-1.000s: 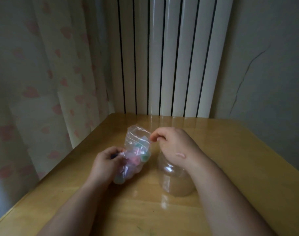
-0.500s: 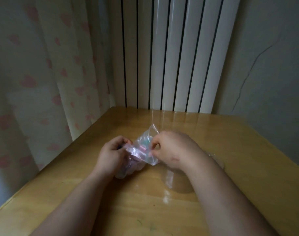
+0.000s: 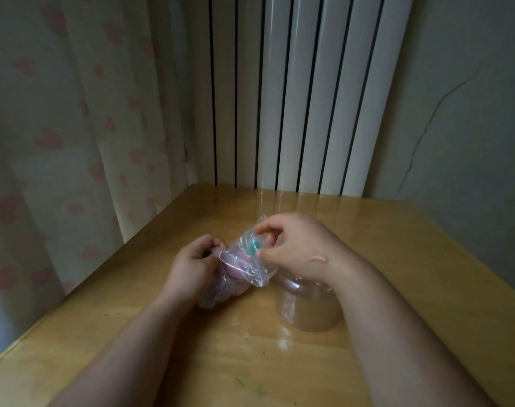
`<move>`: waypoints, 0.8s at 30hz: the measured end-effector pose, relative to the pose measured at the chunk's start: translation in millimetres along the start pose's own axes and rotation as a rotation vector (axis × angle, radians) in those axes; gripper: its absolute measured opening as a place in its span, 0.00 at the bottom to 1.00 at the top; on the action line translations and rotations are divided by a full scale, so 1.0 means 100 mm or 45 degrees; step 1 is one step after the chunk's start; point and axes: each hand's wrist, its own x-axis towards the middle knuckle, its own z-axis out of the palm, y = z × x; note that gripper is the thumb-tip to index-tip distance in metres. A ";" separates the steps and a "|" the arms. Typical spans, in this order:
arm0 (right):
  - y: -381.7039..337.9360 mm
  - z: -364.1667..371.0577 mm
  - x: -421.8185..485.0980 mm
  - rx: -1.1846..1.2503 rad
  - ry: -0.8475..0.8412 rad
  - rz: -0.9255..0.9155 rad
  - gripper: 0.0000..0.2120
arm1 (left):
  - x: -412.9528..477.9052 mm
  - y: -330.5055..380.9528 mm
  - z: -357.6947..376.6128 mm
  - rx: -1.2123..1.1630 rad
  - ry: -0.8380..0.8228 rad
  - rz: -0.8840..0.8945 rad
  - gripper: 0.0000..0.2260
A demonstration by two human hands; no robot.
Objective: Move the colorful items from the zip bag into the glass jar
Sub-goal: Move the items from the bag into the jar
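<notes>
A clear zip bag (image 3: 244, 268) with several colorful items lies tilted on the wooden table (image 3: 397, 259), its mouth turned to the right. A teal item (image 3: 253, 245) and pink ones show through the plastic near the mouth. My left hand (image 3: 191, 265) grips the bag's left side. My right hand (image 3: 291, 245) pinches the bag's top edge at the mouth, just above the glass jar (image 3: 307, 306). The jar stands upright under my right wrist, which hides its opening.
A white ribbed radiator (image 3: 303, 92) stands behind the table's far edge. A curtain with pink hearts (image 3: 74, 142) hangs along the left edge. A grey cracked wall (image 3: 470, 113) borders the right side.
The bag has gone from upright to tipped with its mouth toward the jar. My right hand has shifted its pinch along the bag's mouth while my left hand kept its grip.
</notes>
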 end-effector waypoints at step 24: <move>0.08 -0.06 0.05 -0.059 0.171 0.024 0.09 | -0.01 0.01 0.02 -0.167 0.014 -0.048 0.14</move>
